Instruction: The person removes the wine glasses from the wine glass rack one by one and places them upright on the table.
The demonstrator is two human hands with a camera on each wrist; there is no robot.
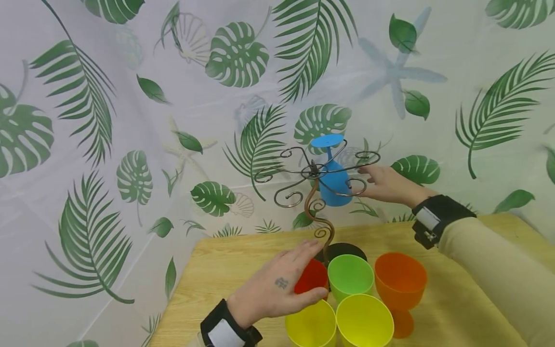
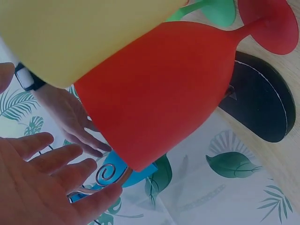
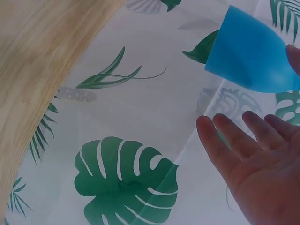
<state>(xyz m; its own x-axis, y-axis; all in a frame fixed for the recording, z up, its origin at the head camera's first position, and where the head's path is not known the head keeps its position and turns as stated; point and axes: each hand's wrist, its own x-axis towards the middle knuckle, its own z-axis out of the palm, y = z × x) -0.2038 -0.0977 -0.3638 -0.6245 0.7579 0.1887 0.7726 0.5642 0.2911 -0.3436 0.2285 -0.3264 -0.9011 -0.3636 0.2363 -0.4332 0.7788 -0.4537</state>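
A blue plastic goblet hangs upside down by its foot from a bronze-coloured wire goblet rack with curled arms. Beside it is my right hand, fingers loosely spread; in the right wrist view the palm faces up and a gap separates the fingers from the goblet's bowl. My left hand reaches over the red goblet towards the rack's stem, fingers extended. Whether its fingertips touch the stem, I cannot tell. In the left wrist view the red goblet stands close to those fingers.
Upright goblets cluster on the wooden table: green, orange, and two yellow ones at the front. Behind them lies the rack's round black base. A leaf-printed cloth covers the wall behind.
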